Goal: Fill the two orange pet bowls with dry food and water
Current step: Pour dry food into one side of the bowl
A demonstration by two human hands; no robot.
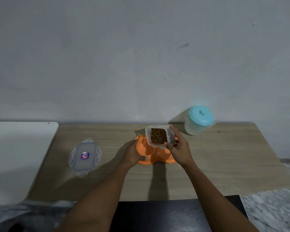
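Here, the orange double pet bowl (155, 154) sat near the middle of the wooden table (224, 164), and from my remote view its left well looked empty. A clear food container (158, 135), open at the top and part-filled with brown dry kibble (159, 135), was held tilted above the bowl's far edge. My right hand (179, 148) gripped that container from its right side, fingers curled around the wall and thumb against the near rim. My left hand (134, 154) rested on the bowl's left rim, thumb pressed on the near edge; I could not tell how its other fingers lay. The container's clear clip lid (85, 156) lay flat on the table well to the left. A translucent jug with a light-blue lid (200, 119) stood upright at the far right, near the grey wall (141, 56).
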